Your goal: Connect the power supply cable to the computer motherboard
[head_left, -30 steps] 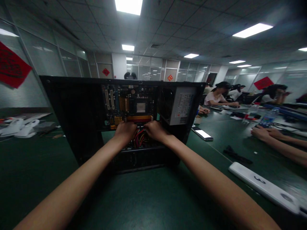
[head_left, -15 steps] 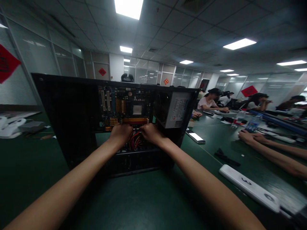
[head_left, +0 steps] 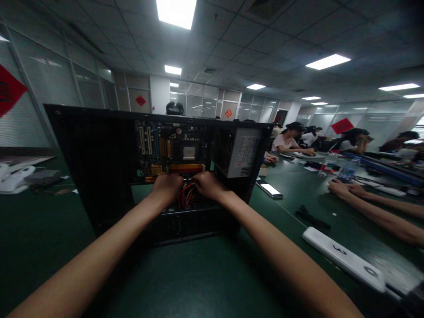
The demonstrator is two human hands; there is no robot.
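Note:
An open black computer case [head_left: 89,176] stands on its side in front of me, with its motherboard [head_left: 179,134] facing me. My left hand [head_left: 167,185] and my right hand [head_left: 207,183] both reach inside. They are at either end of the orange and red memory slots [head_left: 187,168], fingers curled inward. The fingertips are mostly hidden, so what they pinch or press cannot be made out. Between my hands hang bundled red, yellow and black cables [head_left: 187,196]. A silver power supply [head_left: 245,152] with a fan sits at the case's upper right.
On the green table [head_left: 185,274] to the right lie a phone [head_left: 270,190], a black strap-like item [head_left: 313,217] and a white power strip [head_left: 344,258]. Another person's hands [head_left: 339,189] rest near a plastic bottle [head_left: 349,170]. Grey and white items [head_left: 44,176] lie at left.
The view has shifted very slightly. Both hands stay at the ends of the memory slots, with hardly any visible movement.

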